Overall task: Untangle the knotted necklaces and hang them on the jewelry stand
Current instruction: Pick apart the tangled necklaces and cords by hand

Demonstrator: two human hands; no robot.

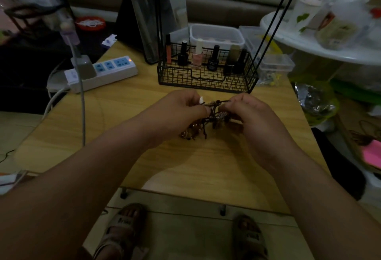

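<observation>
Necklaces: one dark knotted clump of cords and beads at mid-tabletop, just in front of the basket. The upper part is raised between the grips and the lower strands trail to the wood on the left.
Left grip: fingers curled, thumb and fingertip pinching a strand at the clump's left side.
Right grip: fingers curled, pinching the clump's right side. The fingers hide which strand.
Key relation: the clump lies directly between the grips, with its long axis left to right, parallel to the near edge. Both grips are equally near, so a teasing pull would likely run along that axis.
Stand: thin black rods rise by the basket toward the far edge. Cannot tell whether they are the stand. No necklace hangs on them.
Tabletop: pale wood grain, flat.
Basket: black wire, holds small bottles, near the far edge.
Power strip: far left corner, one plug in.
Room: dim. Tiled floor and sandalled feet show below the near edge.
</observation>
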